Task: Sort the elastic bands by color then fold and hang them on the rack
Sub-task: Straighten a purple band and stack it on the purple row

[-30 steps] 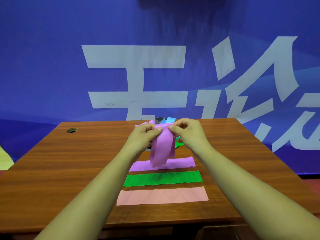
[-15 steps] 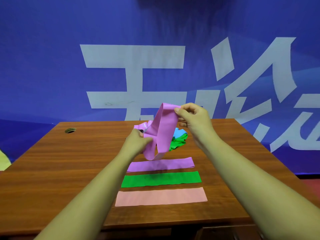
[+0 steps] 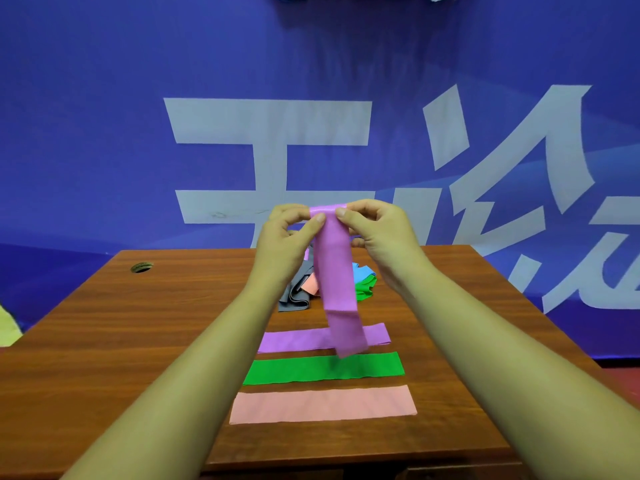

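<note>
Left hand [image 3: 282, 245] and right hand [image 3: 382, 237] pinch one purple band [image 3: 337, 282]; three flat bands [image 3: 322, 370] at 6 o'clock from one pile [image 3: 294, 297]

Both hands have come up and together, the left hand [image 3: 282, 237] rising off the pile [image 3: 301, 292] to join the right hand [image 3: 377, 230]. They now pinch the purple band [image 3: 337, 282] at its top. It was bunched a second ago and now hangs straight down.

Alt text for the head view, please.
The left hand and right hand pinch the top of a purple band hanging above a wooden table. Flat on it lie a second purple band, a green band and a pink band, with a jumbled heap behind.
</note>
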The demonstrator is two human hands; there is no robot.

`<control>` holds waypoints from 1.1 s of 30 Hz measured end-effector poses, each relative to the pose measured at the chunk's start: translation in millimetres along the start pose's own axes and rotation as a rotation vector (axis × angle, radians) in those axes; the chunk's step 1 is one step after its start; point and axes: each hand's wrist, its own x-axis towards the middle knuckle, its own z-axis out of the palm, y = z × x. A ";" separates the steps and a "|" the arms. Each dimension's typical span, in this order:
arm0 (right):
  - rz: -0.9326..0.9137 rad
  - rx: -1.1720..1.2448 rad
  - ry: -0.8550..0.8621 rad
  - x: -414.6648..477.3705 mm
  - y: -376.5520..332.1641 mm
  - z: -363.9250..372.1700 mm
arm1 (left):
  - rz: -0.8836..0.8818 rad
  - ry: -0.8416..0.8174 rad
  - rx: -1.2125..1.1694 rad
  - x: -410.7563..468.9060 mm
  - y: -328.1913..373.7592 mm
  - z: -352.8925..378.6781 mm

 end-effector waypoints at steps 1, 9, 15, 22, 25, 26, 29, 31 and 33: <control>-0.016 -0.033 0.003 -0.5 0.4 -0.9 | 0.014 0.017 0.001 0.5 0.0 0.8; -0.055 -0.240 -0.152 0.0 -2.1 -7.1 | -0.019 -0.067 -0.058 -4.0 5.9 2.9; -0.069 -0.256 -0.109 4.0 -3.6 -3.4 | -0.097 -0.164 -0.169 -9.0 -1.4 -0.3; -0.019 -0.215 0.016 6.1 -8.2 -6.0 | -0.248 -0.470 -0.125 -30.5 -36.5 3.4; 0.007 -0.223 0.041 8.9 -6.4 -11.5 | -0.308 -0.533 -0.043 -44.5 -55.2 6.0; 0.006 -0.217 0.055 9.6 -4.9 -12.8 | -0.305 -0.517 -0.023 -47.0 -59.8 5.4; 0.001 -0.237 0.149 13.1 3.3 -18.2 | -0.293 -0.478 -0.020 -48.0 -62.0 0.9; 0.031 -0.285 0.228 19.7 15.3 -25.3 | -0.274 -0.479 -0.022 -46.4 -62.1 -3.3; 0.077 -0.349 0.277 25.1 29.8 -32.4 | -0.232 -0.452 -0.031 -42.9 -63.0 -8.4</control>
